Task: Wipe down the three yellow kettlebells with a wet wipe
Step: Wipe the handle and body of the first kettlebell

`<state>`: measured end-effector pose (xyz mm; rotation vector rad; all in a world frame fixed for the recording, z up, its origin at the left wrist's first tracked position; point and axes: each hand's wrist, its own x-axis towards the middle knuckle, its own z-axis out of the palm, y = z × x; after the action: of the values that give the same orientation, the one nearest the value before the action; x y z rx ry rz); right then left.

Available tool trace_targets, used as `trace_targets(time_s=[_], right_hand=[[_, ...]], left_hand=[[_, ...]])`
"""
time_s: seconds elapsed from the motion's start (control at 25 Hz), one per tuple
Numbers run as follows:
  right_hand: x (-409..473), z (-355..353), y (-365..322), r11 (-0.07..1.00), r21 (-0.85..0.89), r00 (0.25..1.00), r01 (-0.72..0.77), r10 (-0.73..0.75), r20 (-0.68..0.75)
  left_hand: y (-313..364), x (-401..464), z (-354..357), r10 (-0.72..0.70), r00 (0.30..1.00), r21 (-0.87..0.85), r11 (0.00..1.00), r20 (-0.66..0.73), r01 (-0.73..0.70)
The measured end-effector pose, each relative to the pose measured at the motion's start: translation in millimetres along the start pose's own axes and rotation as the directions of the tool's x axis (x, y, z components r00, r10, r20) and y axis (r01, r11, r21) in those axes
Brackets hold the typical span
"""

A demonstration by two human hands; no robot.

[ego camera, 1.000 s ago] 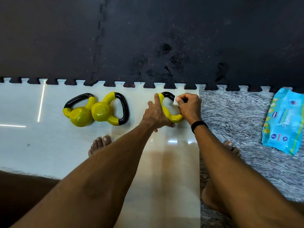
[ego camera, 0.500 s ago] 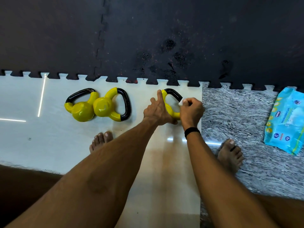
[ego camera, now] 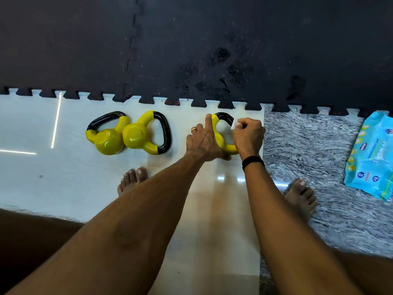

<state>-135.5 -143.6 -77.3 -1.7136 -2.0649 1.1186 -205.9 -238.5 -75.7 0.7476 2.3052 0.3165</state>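
Here, furthest left on the pale floor (ego camera: 42, 177), two yellow kettlebells lie on their sides, bodies touching: the left kettlebell (ego camera: 107, 138) with its black handle pointing up-left, the middle kettlebell (ego camera: 138, 135) with its handle pointing right. Both are well apart from my hands. Next comes my left hand (ego camera: 204, 143), lying over the body of the third kettlebell (ego camera: 221, 139), thumb tucked beneath near the floor and index finger stretched straight up along the yellow left arm of its handle, so the ball is hidden under my palm. My right hand (ego camera: 247, 138) sits just beside it, fingers curled tight and pinching a small white wet wipe (ego camera: 234, 125) against the black right side of that handle. The black foam mat (ego camera: 191, 50) runs along the far edge, close behind the handle. Far right, on the grey marbled floor (ego camera: 308, 145), lies the blue wipes packet (ego camera: 370, 156).
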Motion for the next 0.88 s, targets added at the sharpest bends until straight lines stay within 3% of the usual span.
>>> trace_targets(time_s=[0.24, 0.36, 0.52, 0.88], right_hand=[[32, 6, -21, 0.986, 0.058, 0.927, 0.155, -0.166, 0.336], [26, 2, -13, 0.991, 0.088, 0.951, 0.095, -0.117, 0.287], [19, -11, 2, 0.995, 0.073, 0.984, -0.072, 0.060, 0.166], [42, 0, -9, 0.988, 0.151, 0.924, -0.010, -0.049, 0.379]], left_hand=[[-8, -1, 0, 0.066, 0.997, -0.032, 0.997, -0.051, -0.068], [-9, 1, 0, 0.094, 0.995, -0.010, 0.995, -0.038, -0.094], [-11, 3, 0, 0.103, 0.995, 0.032, 0.994, 0.001, -0.103], [-19, 6, 7, 0.145, 0.989, -0.027, 0.989, -0.036, -0.146]])
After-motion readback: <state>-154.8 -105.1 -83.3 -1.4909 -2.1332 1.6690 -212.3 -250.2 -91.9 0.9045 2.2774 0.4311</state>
